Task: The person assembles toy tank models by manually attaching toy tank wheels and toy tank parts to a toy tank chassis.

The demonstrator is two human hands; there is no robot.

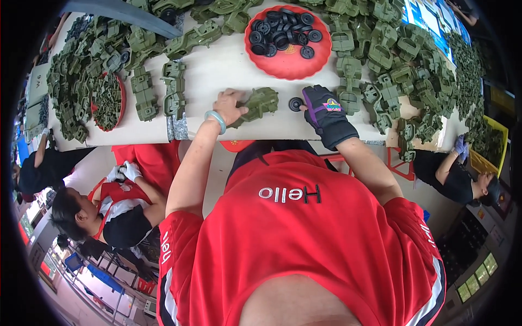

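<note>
My bare left hand (229, 106), with a pale green bangle at the wrist, is closed on the rear end of an olive-green plastic toy vehicle body (261, 102) at the table's near edge. To its right is my right hand (328, 114) in a black and purple glove with bare fingertips showing. Its thumb and fingers pinch the edge of a small black toy wheel (295, 104), whose flat face shows upward. A short gap separates the wheel from the vehicle body.
Beyond my hands sits a red scalloped plate (266, 64) of black wheels. Green vehicle bodies (389, 57) heap up on the right, and more (144, 92) lie left. A red tray (120, 117) holds small green parts. A grey bar (128, 16) crosses the upper left. Gloved co-workers (117, 204) sit either side.
</note>
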